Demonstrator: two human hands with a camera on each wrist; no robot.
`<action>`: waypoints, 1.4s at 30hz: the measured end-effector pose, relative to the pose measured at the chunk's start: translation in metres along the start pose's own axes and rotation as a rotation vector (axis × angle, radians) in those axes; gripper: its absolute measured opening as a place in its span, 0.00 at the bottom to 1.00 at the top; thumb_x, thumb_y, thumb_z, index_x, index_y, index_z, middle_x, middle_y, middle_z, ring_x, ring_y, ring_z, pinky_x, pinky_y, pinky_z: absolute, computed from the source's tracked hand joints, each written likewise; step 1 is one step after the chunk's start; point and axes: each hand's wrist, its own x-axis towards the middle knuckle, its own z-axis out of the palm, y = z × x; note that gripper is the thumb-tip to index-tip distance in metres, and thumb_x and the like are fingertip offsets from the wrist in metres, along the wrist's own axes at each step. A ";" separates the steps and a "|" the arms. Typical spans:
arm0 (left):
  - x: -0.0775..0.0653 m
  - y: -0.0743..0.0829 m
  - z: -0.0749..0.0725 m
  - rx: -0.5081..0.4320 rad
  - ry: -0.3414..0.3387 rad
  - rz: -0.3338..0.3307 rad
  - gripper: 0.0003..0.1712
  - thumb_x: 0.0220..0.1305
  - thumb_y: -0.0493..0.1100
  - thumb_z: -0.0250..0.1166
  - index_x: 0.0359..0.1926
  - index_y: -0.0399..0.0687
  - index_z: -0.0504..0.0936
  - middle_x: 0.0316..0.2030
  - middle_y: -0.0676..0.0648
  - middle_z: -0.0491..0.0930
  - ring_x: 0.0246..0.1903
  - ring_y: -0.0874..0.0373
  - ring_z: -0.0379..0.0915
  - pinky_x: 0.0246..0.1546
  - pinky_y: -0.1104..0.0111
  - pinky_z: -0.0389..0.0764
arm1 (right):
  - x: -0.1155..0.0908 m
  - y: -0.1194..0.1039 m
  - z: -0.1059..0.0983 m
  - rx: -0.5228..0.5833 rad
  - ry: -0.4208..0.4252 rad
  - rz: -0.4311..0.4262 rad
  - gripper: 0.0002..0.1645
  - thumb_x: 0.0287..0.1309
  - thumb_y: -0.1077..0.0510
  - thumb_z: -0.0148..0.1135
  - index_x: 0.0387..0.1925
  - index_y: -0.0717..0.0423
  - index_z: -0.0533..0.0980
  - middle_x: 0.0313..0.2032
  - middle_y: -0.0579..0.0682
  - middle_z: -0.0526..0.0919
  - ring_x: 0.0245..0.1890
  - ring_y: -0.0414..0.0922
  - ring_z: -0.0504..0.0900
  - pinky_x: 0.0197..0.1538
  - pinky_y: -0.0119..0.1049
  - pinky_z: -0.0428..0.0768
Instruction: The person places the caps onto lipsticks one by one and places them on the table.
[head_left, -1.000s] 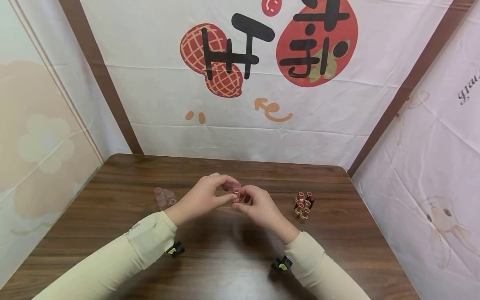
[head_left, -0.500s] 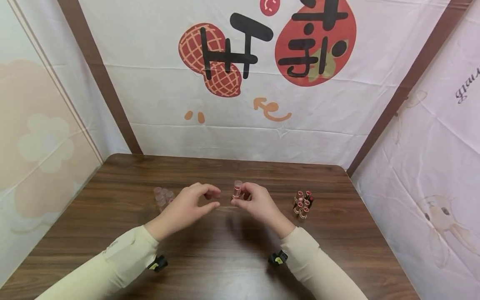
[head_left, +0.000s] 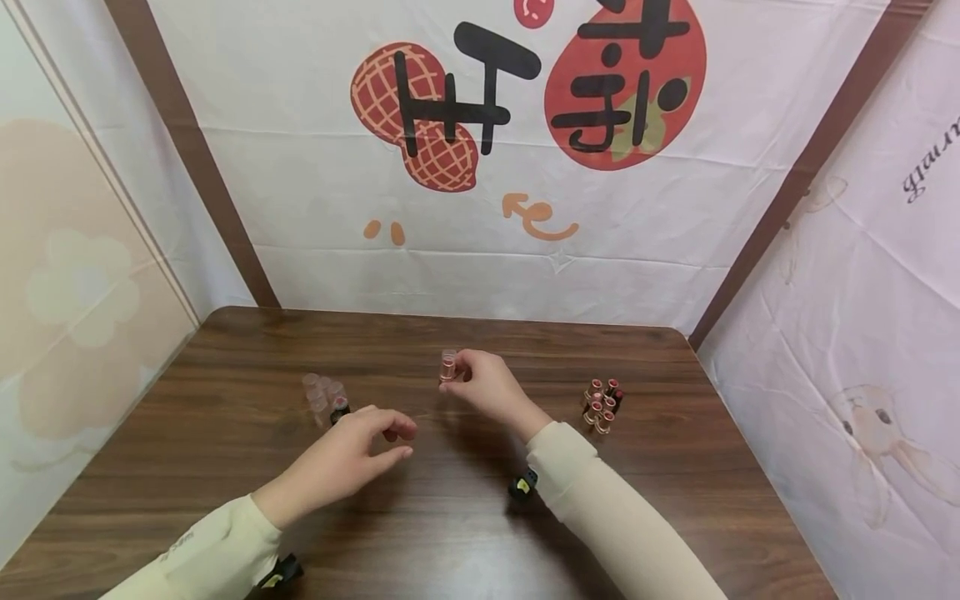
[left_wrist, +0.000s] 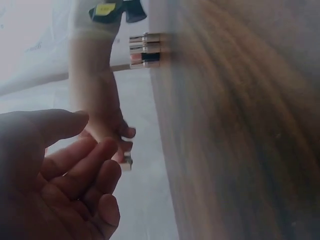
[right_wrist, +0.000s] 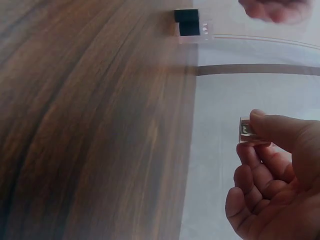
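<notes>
My right hand pinches a lipstick upright between thumb and fingers, above the middle of the table. The lipstick has a rose-gold body and a clear cap; in the right wrist view only the lower end of the lipstick shows past the thumb. Nothing is in my left hand, whose fingers are loosely bent, seen also in the left wrist view. Just beyond it stand several clear caps and a black-based lipstick.
Several uncapped lipsticks with gold and black bases stand clustered on the right side of the wooden table. A white printed cloth hangs behind the far edge, and more cloth hangs at both sides.
My left hand has let go of the lipstick and drawn back to the left and nearer. The right hand has carried the lipstick slightly left and away from me.
</notes>
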 end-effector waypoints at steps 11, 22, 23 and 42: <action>-0.009 0.000 0.013 -0.036 -0.033 0.048 0.11 0.66 0.44 0.72 0.48 0.59 0.84 0.43 0.59 0.84 0.43 0.62 0.78 0.46 0.61 0.81 | 0.033 0.002 0.017 -0.114 -0.051 0.040 0.09 0.58 0.53 0.77 0.34 0.46 0.82 0.32 0.38 0.85 0.33 0.35 0.81 0.39 0.32 0.79; -0.016 0.007 0.023 -0.055 -0.089 0.090 0.09 0.68 0.45 0.70 0.48 0.61 0.83 0.42 0.60 0.83 0.43 0.64 0.77 0.46 0.62 0.82 | 0.045 0.001 0.033 -0.201 -0.121 0.103 0.08 0.59 0.53 0.76 0.36 0.47 0.83 0.32 0.40 0.85 0.32 0.36 0.80 0.41 0.34 0.79; -0.017 0.007 0.023 -0.053 -0.089 0.093 0.10 0.68 0.45 0.70 0.48 0.61 0.83 0.42 0.60 0.83 0.43 0.64 0.77 0.46 0.62 0.82 | 0.045 0.001 0.033 -0.212 -0.121 0.105 0.08 0.59 0.53 0.76 0.37 0.48 0.83 0.33 0.40 0.85 0.32 0.37 0.80 0.41 0.34 0.79; -0.013 0.009 0.027 -0.056 -0.075 0.160 0.10 0.67 0.43 0.71 0.47 0.61 0.84 0.40 0.62 0.82 0.41 0.66 0.76 0.45 0.63 0.81 | 0.047 0.009 0.046 -0.299 -0.130 0.114 0.08 0.61 0.50 0.74 0.35 0.46 0.81 0.32 0.40 0.83 0.34 0.37 0.80 0.43 0.36 0.79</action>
